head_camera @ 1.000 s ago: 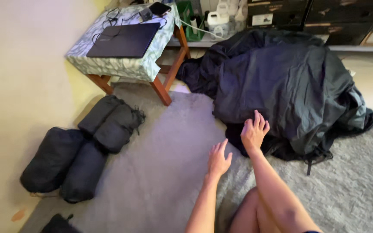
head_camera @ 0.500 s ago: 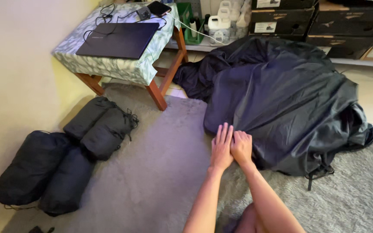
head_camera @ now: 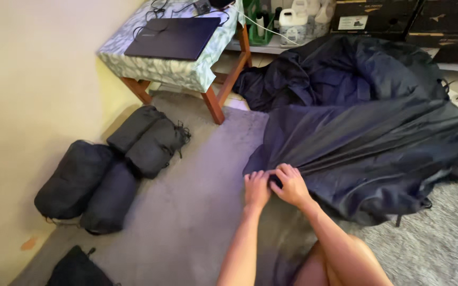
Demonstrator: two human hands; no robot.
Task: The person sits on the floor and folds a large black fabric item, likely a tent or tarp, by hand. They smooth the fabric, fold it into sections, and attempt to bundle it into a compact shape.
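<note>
Item: dark, glossy, crumpled sleeping bag (head_camera: 377, 137), spread on grey rug (head_camera: 186, 212). My left hand (head_camera: 257, 189) and right hand (head_camera: 291, 184) pinch its near edge, fingers closed on fabric.

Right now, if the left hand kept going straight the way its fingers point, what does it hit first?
The left hand points up-frame, already gripping the near edge of the dark sleeping bag. It would push straight into that fabric. Beyond, probably the small table's wooden leg, though depth is unclear.

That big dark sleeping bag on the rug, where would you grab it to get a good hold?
Probably at its near corner edge, coming from the rug side. The sleeping bag lies loosely heaped, and there its edge sits flat and free, where the left hand and right hand pinch it.
</note>
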